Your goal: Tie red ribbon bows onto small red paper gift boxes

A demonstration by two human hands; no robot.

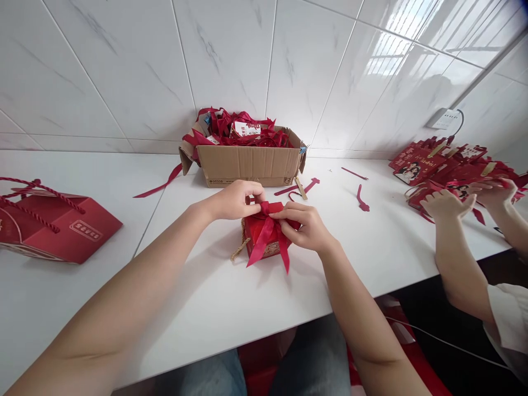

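Observation:
A small red gift box sits on the white table in front of me, with a twisted gold cord at its left side. On top of it is a red ribbon tied in a bow, its two pointed tails hanging over the near face. My left hand pinches the bow's upper left part by the knot. From the other side, my right hand has its fingers closed on the ribbon just right of the knot. Fingers hide part of the bow and the box top.
A cardboard box full of red ribbons stands against the tiled wall. A red bag with rope handles lies at left. Ribbon scraps lie to the right. Another person's hands are by a pile of red boxes at far right.

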